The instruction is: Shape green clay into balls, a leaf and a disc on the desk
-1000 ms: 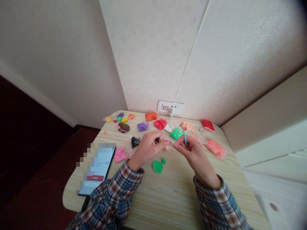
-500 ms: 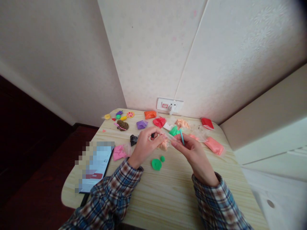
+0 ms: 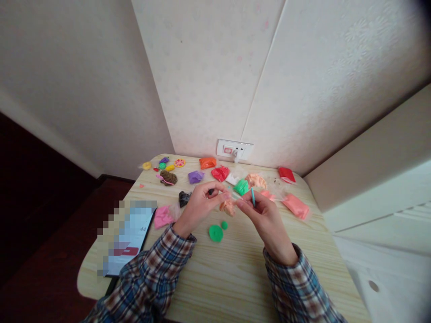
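My left hand (image 3: 201, 205) pinches the edge of a clear plastic bag with peach-coloured clay (image 3: 228, 207), held above the table. My right hand (image 3: 267, 220) has its thumb and fingers closed on the other side of that bag. A thin blue stick (image 3: 253, 197) stands up between the right hand's fingers. Just below the bag, a flat green clay disc (image 3: 216, 233) lies on the table, with a small green clay ball (image 3: 224, 224) close to its upper right. My fingers partly cover the bag's opening.
Around the hands lie clay packets: pink (image 3: 163, 217), black (image 3: 184, 198), purple (image 3: 195, 177), orange (image 3: 208, 163), green (image 3: 241, 186) and coral (image 3: 296, 206). Small clay fruit pieces (image 3: 179, 163) sit at the back left. A tablet (image 3: 134, 240) rests at the left edge. A wall socket (image 3: 235, 150) is behind.
The view has shifted slightly, so the table things sit a little further left. Both hands still grip the bag, with their fingers moved only slightly.
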The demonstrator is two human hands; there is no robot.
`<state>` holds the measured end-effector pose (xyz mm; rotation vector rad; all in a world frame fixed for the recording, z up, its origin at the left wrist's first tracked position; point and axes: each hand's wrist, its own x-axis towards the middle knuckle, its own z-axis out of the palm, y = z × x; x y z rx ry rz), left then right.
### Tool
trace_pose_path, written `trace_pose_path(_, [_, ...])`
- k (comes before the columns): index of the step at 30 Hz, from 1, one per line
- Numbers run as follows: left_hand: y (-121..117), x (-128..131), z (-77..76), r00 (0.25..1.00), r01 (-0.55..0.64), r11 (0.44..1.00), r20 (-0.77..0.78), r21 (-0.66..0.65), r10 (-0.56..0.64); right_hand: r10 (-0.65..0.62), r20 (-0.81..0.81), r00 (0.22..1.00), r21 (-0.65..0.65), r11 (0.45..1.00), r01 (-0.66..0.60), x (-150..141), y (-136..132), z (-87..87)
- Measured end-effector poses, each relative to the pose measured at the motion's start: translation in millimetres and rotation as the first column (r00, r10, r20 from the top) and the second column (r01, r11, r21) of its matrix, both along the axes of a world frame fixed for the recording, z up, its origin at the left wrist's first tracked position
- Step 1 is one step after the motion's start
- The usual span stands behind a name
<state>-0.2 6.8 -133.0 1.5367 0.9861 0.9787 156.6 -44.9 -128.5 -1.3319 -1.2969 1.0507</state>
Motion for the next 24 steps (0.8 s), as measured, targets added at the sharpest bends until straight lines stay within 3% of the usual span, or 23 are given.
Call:
trace_pose_path(4, [-3,0,2.4,0.998,-0.002,0.999,-0.068,0.039,0.004,0.077,0.010,0.997,-0.020,0.997,-0.076,-1,-1,1.1])
trace_pose_path(10, [-7,6,3.1,0.997,-0.015,0.996,-0.073,0.092,0.022,-0.032,0.123,0.992,0.021,0.999,0.029,3,2,-2.0])
trace_pose_path(15, [-3,1,2.2,0.996,-0.073,0.994,0.045,-0.087,0.077,-0.284,0.211,0.935,0.120,0.957,0.264,35,18,-5.0])
trace_pose_path(17, [-1,0,-0.7,0.988,-0.035,0.980,0.141,-0.195,0.063,-0.350,0.301,0.887,0.139,0.937,0.322,53,27,-9.2])
trace_pose_path(20, [0,-1,-5.3,0.953,0.071,0.945,0.301,-0.320,0.030,-0.407,0.459,0.790,0.185,0.913,0.364,72,38,-17.4])
trace_pose_path(24, [-2,1,-5.9,0.901,0.126,0.924,0.432,-0.362,0.046,-0.455,0.524,0.720,0.310,0.889,0.336,72,36,-18.1])
